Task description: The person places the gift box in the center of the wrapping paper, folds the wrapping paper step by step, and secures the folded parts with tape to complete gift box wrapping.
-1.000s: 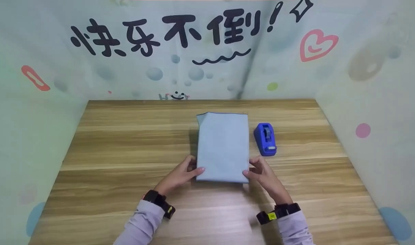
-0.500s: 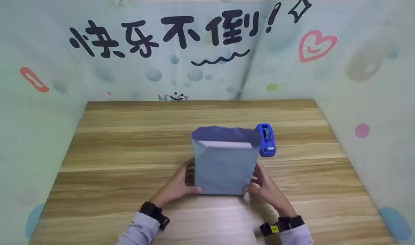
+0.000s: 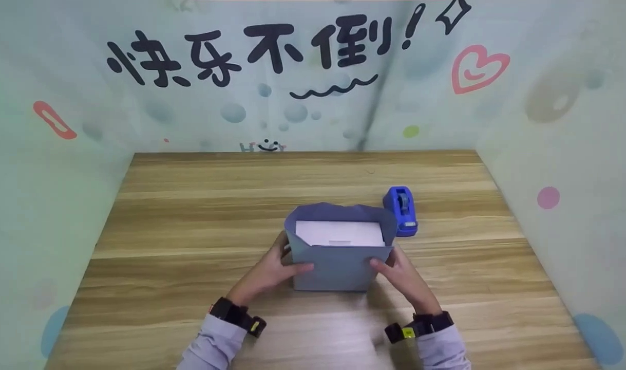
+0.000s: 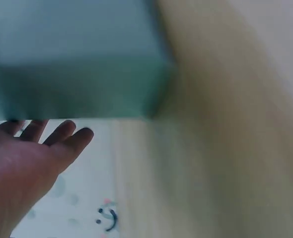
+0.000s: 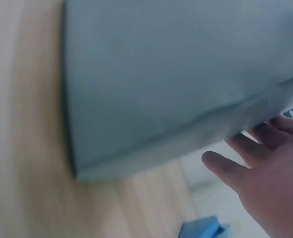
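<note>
A white box (image 3: 338,233) sits inside a sleeve of blue-grey wrapping paper (image 3: 333,270), whose upper end gapes and shows the box's end flap. My left hand (image 3: 264,275) holds the wrapped box at its left side, thumb on the front face. On the opposite side my right hand (image 3: 410,282) grips it likewise, thumb near the upper front edge. In the left wrist view, fingers of the left hand (image 4: 32,158) lie along the paper's side. The right wrist view has the right hand (image 5: 270,163) beside the folded side. The box's back is hidden.
A blue tape dispenser (image 3: 401,211) stands just behind and right of the wrapped box, partly covered by the paper's edge. The wood-grain table (image 3: 189,205) is bordered by printed walls (image 3: 189,118) at the back and both sides.
The wrapped box has tipped from showing its broad face to standing with its paper opening upward, revealing the white box. Both thumbs now sit higher on its front face.
</note>
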Tool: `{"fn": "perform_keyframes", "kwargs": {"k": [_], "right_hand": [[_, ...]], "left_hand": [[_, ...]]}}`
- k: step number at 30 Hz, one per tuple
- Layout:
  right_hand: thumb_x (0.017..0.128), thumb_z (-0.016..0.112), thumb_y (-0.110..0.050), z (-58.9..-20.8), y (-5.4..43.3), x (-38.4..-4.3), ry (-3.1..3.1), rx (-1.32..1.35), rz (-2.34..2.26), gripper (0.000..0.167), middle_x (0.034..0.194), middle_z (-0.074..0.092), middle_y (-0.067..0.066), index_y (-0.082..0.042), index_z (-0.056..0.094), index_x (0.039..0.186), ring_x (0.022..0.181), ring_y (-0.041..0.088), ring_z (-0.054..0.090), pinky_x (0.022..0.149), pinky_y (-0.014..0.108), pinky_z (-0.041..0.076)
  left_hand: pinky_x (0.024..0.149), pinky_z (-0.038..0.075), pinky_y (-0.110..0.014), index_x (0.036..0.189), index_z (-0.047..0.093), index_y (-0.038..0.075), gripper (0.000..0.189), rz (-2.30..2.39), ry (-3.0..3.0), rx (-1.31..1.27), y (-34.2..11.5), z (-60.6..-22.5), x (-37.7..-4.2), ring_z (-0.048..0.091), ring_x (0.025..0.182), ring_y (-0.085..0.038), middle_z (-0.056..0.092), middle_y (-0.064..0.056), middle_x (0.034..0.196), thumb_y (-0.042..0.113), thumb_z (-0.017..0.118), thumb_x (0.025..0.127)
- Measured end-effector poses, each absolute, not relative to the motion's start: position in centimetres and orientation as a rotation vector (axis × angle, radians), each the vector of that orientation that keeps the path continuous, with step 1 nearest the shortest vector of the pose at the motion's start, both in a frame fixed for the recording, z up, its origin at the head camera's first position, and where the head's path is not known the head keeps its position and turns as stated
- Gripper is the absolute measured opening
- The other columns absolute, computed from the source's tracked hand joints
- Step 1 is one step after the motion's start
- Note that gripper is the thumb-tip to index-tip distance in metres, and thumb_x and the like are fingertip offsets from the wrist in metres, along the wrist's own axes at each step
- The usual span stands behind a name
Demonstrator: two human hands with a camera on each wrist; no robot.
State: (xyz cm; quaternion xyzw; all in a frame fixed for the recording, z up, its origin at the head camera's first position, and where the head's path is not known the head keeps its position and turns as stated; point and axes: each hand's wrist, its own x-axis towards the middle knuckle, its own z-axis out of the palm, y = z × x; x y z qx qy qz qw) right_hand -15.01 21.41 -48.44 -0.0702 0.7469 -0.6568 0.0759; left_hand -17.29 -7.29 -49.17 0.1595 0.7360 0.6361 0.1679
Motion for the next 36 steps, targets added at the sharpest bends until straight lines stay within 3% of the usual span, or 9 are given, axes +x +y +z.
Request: {"fn": "perform_keyframes", "kwargs": {"k": [5, 10, 14, 17, 18, 22, 28, 33, 36], "right_hand": [[0.091, 0.056, -0.019, -47.5, 20.2, -14.9, 2.198, -0.123, -2.122, 0.067, 0.145, 0.032, 0.024, 0.005, 0.022, 0.144, 0.132, 0.024, 0.032, 0.113, 0.042, 0.021], [0.09, 0.052, -0.014, -46.9, 18.6, -14.3, 2.097, 0.069, -2.275, 0.054, 0.127, 0.046, 0.01, 0.007, 0.03, 0.136, 0.114, 0.007, 0.044, 0.103, 0.027, 0.031], [0.09, 0.048, -0.012, -46.5, 17.5, -14.1, 1.988, 0.146, -2.406, 0.068, 0.149, 0.024, 0.012, 0.0, 0.013, 0.147, 0.137, 0.016, 0.021, 0.115, 0.036, 0.014], [0.091, 0.046, -0.014, -46.1, 17.0, -14.0, 2.003, 0.183, -2.433, 0.075, 0.157, -0.003, 0.011, -0.006, -0.001, 0.149, 0.143, 0.018, -0.005, 0.117, 0.041, -0.002], [0.091, 0.046, -0.014, -46.0, 16.8, -14.0, 2.027, 0.211, -2.427, 0.074, 0.157, -0.002, 0.012, -0.005, 0.0, 0.149, 0.143, 0.019, -0.005, 0.117, 0.042, -0.002], [0.094, 0.044, -0.017, -45.7, 16.3, -13.7, 2.166, 0.279, -2.365, 0.067, 0.156, 0.006, 0.016, 0.0, 0.008, 0.148, 0.144, 0.024, 0.001, 0.118, 0.042, 0.003], [0.099, 0.037, -0.018, -45.6, 16.5, -13.6, 2.476, 0.249, -2.177, 0.051, 0.149, 0.026, 0.023, 0.007, 0.026, 0.143, 0.141, 0.03, 0.019, 0.116, 0.044, 0.015], [0.1, 0.038, -0.019, -45.6, 16.8, -13.6, 2.677, 0.237, -2.011, 0.037, 0.119, 0.053, 0.023, 0.009, 0.052, 0.121, 0.119, 0.026, 0.045, 0.103, 0.042, 0.035], [0.1, 0.037, -0.018, -45.6, 16.8, -13.7, 2.74, 0.23, -1.929, 0.035, 0.112, 0.054, 0.021, 0.008, 0.053, 0.117, 0.113, 0.026, 0.047, 0.099, 0.041, 0.038]], "left_hand": [[0.113, 0.02, -0.047, 0.15, 0.006, 0.009, 0.104, 1.966, 1.986, 0.342, -6.8, -47.5, -17.3, 0.017, 0.141, -0.035, 0.013, -0.021, 0.154, 0.036, 0.074, 0.076], [0.113, 0.021, -0.05, 0.148, 0.016, 0.007, 0.089, 2.135, 1.906, 0.18, -5.8, -47.1, -16.7, 0.02, 0.14, -0.034, 0.019, -0.021, 0.152, 0.025, 0.069, 0.079], [0.113, 0.019, -0.05, 0.144, 0.027, 0.005, 0.074, 2.218, 1.93, 0.109, -4.8, -46.9, -16.1, 0.024, 0.138, -0.032, 0.028, -0.02, 0.148, 0.02, 0.063, 0.082], [0.11, 0.025, -0.047, 0.138, 0.034, 0.002, 0.063, 2.231, 2.022, 0.095, -4.2, -46.6, -15.8, 0.033, 0.132, -0.031, 0.038, -0.021, 0.141, 0.019, 0.061, 0.084], [0.108, 0.029, -0.046, 0.135, 0.037, 0.0, 0.058, 2.222, 2.069, 0.104, -4.1, -46.6, -15.7, 0.037, 0.129, -0.031, 0.042, -0.021, 0.138, 0.019, 0.06, 0.085], [0.104, 0.037, -0.046, 0.128, 0.041, -0.004, 0.047, 2.133, 2.285, 0.132, -3.4, -46.3, -15.5, 0.046, 0.122, -0.032, 0.05, -0.023, 0.13, 0.018, 0.057, 0.09], [0.106, 0.035, -0.046, 0.13, 0.041, -0.005, 0.044, 1.923, 2.59, 0.106, -3.0, -45.8, -15.5, 0.046, 0.125, -0.034, 0.051, -0.024, 0.131, 0.021, 0.049, 0.095], [0.107, 0.033, -0.046, 0.133, 0.038, -0.007, 0.043, 1.779, 2.734, 0.139, -2.8, -45.1, -15.3, 0.043, 0.128, -0.035, 0.047, -0.025, 0.135, 0.02, 0.038, 0.099], [0.109, 0.031, -0.046, 0.136, 0.034, -0.006, 0.045, 1.748, 2.729, 0.136, -2.8, -44.9, -15.3, 0.04, 0.13, -0.035, 0.043, -0.024, 0.139, 0.021, 0.035, 0.1]]}}
